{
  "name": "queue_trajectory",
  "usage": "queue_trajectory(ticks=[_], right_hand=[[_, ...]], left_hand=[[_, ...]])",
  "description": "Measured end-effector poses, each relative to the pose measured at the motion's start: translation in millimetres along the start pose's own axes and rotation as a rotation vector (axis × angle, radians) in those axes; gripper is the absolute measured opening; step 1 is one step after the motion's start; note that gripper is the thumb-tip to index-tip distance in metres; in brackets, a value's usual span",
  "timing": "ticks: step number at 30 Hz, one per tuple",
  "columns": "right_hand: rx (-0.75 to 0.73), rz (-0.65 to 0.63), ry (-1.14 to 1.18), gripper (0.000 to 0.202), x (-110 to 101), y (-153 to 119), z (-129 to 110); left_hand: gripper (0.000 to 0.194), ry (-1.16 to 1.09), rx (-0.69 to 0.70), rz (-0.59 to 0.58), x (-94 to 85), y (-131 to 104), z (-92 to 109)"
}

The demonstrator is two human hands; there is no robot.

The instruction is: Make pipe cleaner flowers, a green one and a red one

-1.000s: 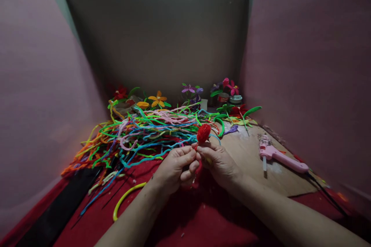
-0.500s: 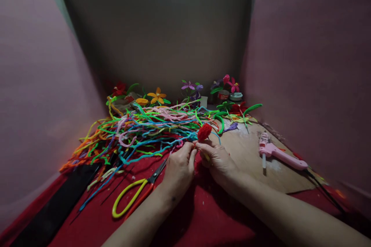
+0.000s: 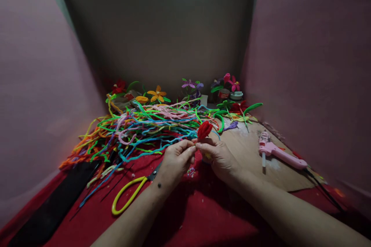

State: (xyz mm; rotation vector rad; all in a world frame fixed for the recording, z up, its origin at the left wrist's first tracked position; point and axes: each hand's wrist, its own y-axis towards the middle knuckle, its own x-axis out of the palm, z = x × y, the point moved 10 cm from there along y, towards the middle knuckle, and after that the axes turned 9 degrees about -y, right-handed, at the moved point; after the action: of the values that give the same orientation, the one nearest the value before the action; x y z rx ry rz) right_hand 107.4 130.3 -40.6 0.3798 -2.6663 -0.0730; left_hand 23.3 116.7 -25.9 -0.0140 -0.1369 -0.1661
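Note:
A red fuzzy bud [image 3: 204, 129] stands up just above my fingertips. My left hand [image 3: 178, 159] pinches at the base of its stem, thumb against forefinger. Close beside it, my right hand [image 3: 217, 157] is closed on the same stem, with a bit of yellow showing below its fingers. The fingertips of both hands nearly touch. Scissors [image 3: 130, 196] with a yellow handle lie left of my left hand, partly hidden by my forearm. Behind my hands spreads a heap of coloured pipe cleaners [image 3: 156, 119].
On a cardboard sheet [image 3: 246, 154] at the right lies a pink glue gun [image 3: 282, 156] with its cord. Finished fuzzy flowers [image 3: 157, 95] and a small jar [image 3: 236, 95] stand at the back. A long black object [image 3: 55, 202] lies at the left on the red cloth [image 3: 203, 216].
My left hand has turned and shifted slightly left, its fingers bent differently at the stem. The red bud has tilted a little. My left forearm now covers more of the scissors.

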Motion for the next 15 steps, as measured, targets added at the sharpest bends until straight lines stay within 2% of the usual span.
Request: queue_trajectory(ticks=[7,10,12,15], right_hand=[[0.044,-0.039,0.008,0.015,-2,2,7],[0.08,-0.058,0.009,0.012,0,-1,8],[0.094,-0.076,0.024,0.013,2,-2,8],[0.097,-0.049,0.027,0.013,0,-1,10]], left_hand=[[0.021,-0.22,-0.147,-0.143,6.2,0,-13],[0.017,-0.363,-0.254,-0.266,15.0,-4,-21],[0.022,-0.442,-0.301,-0.354,22.3,-7,-22],[0.022,-0.412,-0.285,-0.38,25.4,-6,-21]])
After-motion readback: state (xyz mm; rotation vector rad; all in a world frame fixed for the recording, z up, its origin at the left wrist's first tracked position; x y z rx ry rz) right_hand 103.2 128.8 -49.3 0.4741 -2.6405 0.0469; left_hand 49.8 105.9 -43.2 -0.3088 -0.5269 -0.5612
